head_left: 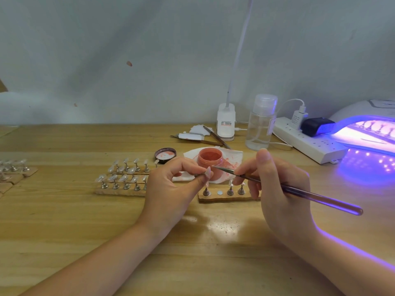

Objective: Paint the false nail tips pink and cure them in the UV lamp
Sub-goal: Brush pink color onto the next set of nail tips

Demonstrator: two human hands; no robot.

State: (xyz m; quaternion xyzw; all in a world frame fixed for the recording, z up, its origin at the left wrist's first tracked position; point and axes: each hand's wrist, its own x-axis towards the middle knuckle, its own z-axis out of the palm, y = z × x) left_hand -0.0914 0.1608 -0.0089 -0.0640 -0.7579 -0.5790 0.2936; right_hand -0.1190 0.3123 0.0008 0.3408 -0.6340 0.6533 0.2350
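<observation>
Nail-painting station, wooden table (64, 231), head view: two bare hands at work on one nail tip.

Left hand (171, 189): thumb and fingers pinched on a small metal stand bearing a pale pink nail tip (208, 173), held above the table. Right hand (277, 189): fingers closed around a brush (299, 192), its fine point just at the nail tip. Open jar of pink polish (210, 160) on a stained tissue (235, 155), directly behind the hands; jar lid (165, 155) beside it. Wooden holder (226, 196) below the hands, with several stands. Further holders with clear tips (121, 178) to the left. UV lamp (367, 129) at far right, lit violet, tips visible inside. Power strip (307, 142), clear bottle (260, 122) behind.
</observation>
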